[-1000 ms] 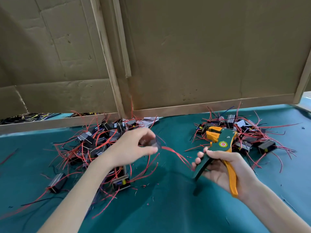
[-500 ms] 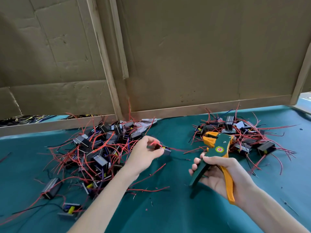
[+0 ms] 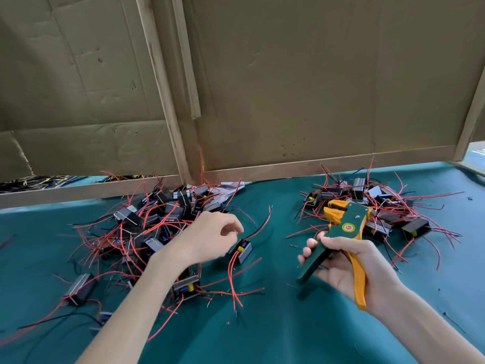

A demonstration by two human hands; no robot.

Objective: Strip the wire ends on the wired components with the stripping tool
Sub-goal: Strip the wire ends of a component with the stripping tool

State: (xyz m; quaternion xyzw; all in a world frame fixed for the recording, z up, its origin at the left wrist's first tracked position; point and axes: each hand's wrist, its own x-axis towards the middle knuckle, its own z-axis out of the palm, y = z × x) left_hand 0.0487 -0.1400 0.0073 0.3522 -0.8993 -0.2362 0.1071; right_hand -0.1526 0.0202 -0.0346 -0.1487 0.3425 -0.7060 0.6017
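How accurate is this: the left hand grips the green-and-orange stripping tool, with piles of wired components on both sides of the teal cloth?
One slip: in the head view the right hand grips the stripping tool, not the left hand. Piles of wired components do lie on both sides of the teal cloth.

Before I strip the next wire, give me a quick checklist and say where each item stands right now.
1. Stripper gripped: ok, the right hand holds its handles.
2. Component held: cannot tell, the left hand is blurred just beside it.
3. Wire in the stripper's mouth: not ok, the component's red wires lie apart from it.
4. Stripper's mouth clear: cannot tell, the right pile sits behind it.
5. More components nearby: ok, left pile.
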